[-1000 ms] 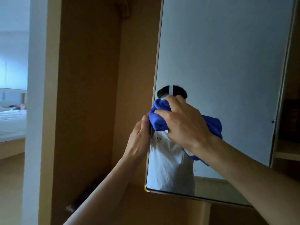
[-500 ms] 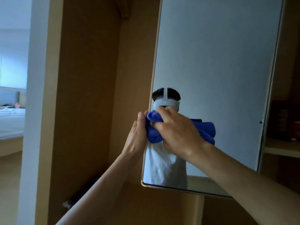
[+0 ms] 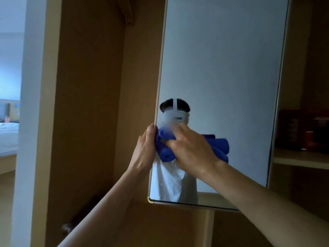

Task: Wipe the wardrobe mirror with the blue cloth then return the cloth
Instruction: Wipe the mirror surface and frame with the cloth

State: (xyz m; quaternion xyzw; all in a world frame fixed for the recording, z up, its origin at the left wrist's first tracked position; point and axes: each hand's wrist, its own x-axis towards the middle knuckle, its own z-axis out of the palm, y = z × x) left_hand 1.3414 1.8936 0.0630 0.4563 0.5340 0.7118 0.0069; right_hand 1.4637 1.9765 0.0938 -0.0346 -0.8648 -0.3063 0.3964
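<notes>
Two bare hands meet at centre frame. R hand (image 3: 192,150) is curled round a bunched, soft blue cloth (image 3: 164,152), gripping it and pressing it to the glass of the tall rectangular wardrobe mirror (image 3: 222,68). The cloth sits low on the pane, close to its left edge. Top of cloth and R fingertips are blurred. The cloth's reflection shows just right of the R hand.

L hand (image 3: 145,150) is just left of the cloth, seen from the back. Its fingers are near straight, pointing up, laid along the mirror's left edge and touching it. Thumb hidden; can't tell if any finger hooks behind the edge. It holds nothing else.

Mirror has a thin gold-coloured frame (image 3: 148,199) w/ a rounded corner at lower centre. Pane fills centre to upper right of frame. Reflection shows a torso in a white top, a white head-worn device w/ strap over dark hair, and a pale wall behind.

Surrounds:
- Left of mirror: dim brown wooden wardrobe panel (image 3: 92,104).
- Far right: pale wooden shelf (image 3: 300,157) w/ dark boxes (image 3: 302,131) standing on it; labels unreadable.
- Far left: white upright door jamb (image 3: 30,104). Beyond it is a bed w/ white bedding (image 3: 8,136), more brightly lit.
- Lower left: small dark item (image 3: 66,228), blurred, unidentified.
</notes>
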